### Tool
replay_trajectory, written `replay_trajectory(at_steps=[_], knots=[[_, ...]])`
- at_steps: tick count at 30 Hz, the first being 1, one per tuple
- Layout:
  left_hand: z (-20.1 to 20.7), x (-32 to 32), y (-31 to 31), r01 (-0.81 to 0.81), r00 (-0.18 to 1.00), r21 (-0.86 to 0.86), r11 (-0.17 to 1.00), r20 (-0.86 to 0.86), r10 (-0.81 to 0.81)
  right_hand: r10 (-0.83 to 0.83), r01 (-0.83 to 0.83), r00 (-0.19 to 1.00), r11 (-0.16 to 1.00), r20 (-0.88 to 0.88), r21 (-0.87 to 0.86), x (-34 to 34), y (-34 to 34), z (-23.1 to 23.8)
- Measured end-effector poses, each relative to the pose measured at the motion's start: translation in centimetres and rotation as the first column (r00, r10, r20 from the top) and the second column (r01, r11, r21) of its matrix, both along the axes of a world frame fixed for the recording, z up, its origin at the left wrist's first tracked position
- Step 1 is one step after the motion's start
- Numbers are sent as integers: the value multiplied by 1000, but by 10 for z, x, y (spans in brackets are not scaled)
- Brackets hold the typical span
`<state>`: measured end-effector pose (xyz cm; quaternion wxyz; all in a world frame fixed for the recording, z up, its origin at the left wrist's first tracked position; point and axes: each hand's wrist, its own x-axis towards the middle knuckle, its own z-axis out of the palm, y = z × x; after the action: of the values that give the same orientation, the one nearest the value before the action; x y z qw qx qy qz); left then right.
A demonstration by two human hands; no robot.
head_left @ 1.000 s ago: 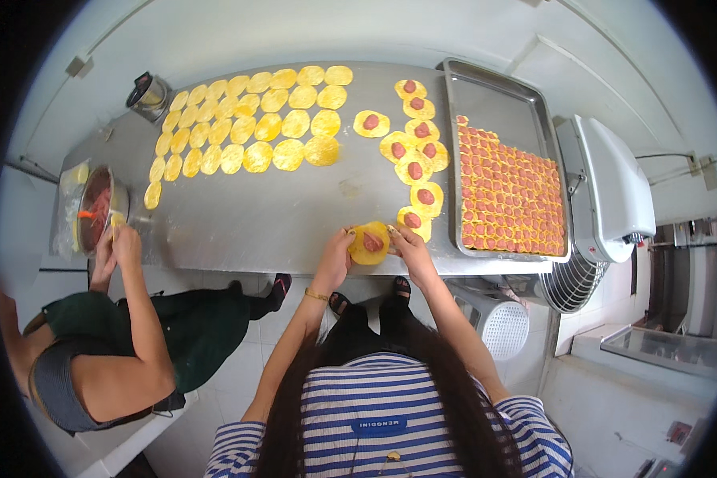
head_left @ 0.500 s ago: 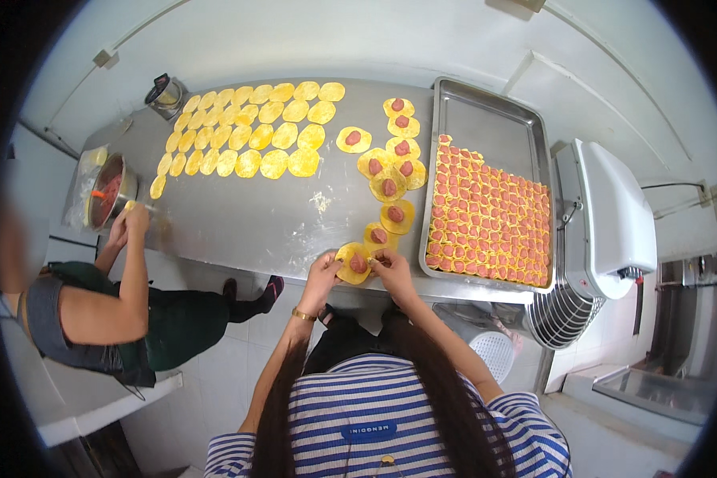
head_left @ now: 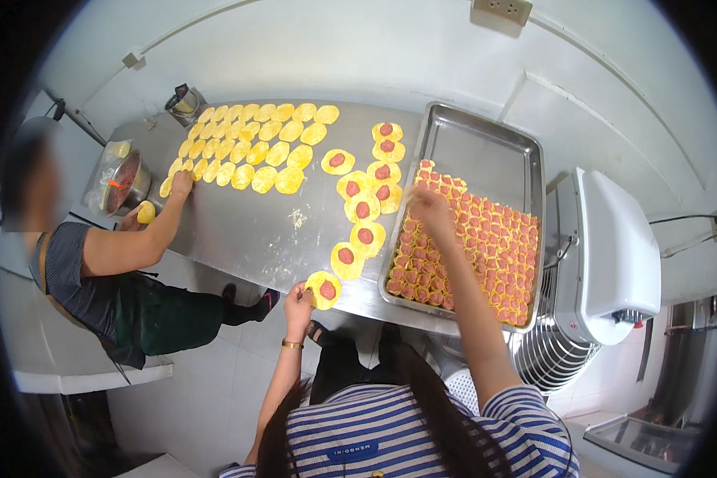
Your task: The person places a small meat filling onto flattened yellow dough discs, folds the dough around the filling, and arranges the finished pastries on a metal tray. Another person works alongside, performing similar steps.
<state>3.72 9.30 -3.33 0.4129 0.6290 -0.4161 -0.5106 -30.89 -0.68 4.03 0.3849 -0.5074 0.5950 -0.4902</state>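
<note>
At the table's near edge, my left hand (head_left: 297, 307) pinches the rim of a round yellow dough wrapper (head_left: 317, 301) with a lump of pinkish-red meat filling on it. My right hand (head_left: 432, 211) reaches over the left side of a large metal tray (head_left: 486, 135); it is blurred, and its fingertips are hard to make out. Rows of small meat-topped dumplings (head_left: 486, 247) fill the tray's near part. Left of the tray, several more wrappers with filling (head_left: 366, 237) lie in a loose, partly overlapping line.
Bare yellow wrappers (head_left: 265, 154) lie in rows at the table's far left. Beside them a co-worker's hand (head_left: 183, 182) reaches in; the other holds a yellow piece. A metal bowl of filling (head_left: 131, 179) stands there. A white machine (head_left: 617, 255) adjoins the tray's right.
My right hand has left the wrapper and moved to the right, over the tray. My left hand keeps hold of the wrapper. The co-worker's hand has moved to the wrapper rows. The view has shifted.
</note>
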Motion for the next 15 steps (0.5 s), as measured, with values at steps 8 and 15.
replay_trajectory(at_steps=[8,15], knots=[[7,10,11,-101,990,101,990,-86,110,-93,183,849,975,-520,125,-114,-113,-16],[10,8,14,-139,987,106,985,-64,146,230,-78,711,965,-665,250,-113,-157,-37]])
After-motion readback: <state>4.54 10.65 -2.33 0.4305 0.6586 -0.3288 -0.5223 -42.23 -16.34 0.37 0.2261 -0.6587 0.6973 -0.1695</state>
